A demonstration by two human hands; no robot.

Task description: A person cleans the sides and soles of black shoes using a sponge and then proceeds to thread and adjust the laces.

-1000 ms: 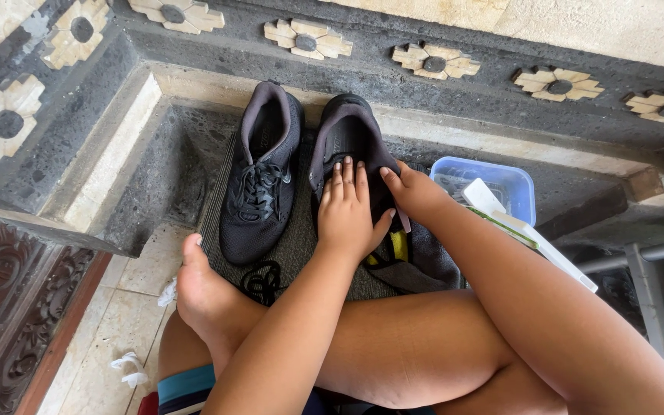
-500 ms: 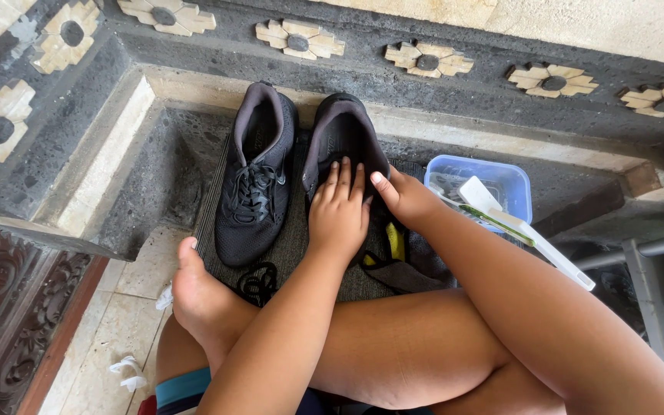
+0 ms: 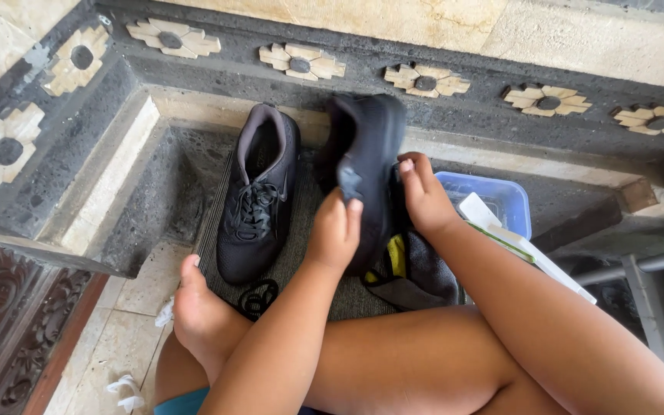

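Far left: dark rough stone step (image 3: 63, 146) with cream flower inlays, meeting pale worn floor tiles (image 3: 109, 338) at the near edge

Left of centre: a black lace-up shoe (image 3: 259, 200) lies flat on a grey ribbed mat (image 3: 301, 269), opening upward, laces threaded and tied; mesh upper, padded collar. A loose black lace (image 3: 259, 297) lies coiled on the mat just beside a bare foot (image 3: 201, 319)

Centre: the second black shoe (image 3: 366, 169) is raised off the mat and tilted upright. The left hand (image 3: 334, 234) grips its near side, fingers curled on the upper. The right hand (image 3: 424, 196) clamps the opposite side, thumb against the edge. Both hands are closed on this shoe, set apart by its width

Judged status: one shoe appears laced and set down; the lifted shoe appears unlaced and remains in work

Right: a dark cloth with a yellow patch (image 3: 413, 269) lies under the lifted shoe; beyond it a clear blue plastic tub (image 3: 501, 200), rectangular, with a white lid (image 3: 532, 250) leaning at its near rim
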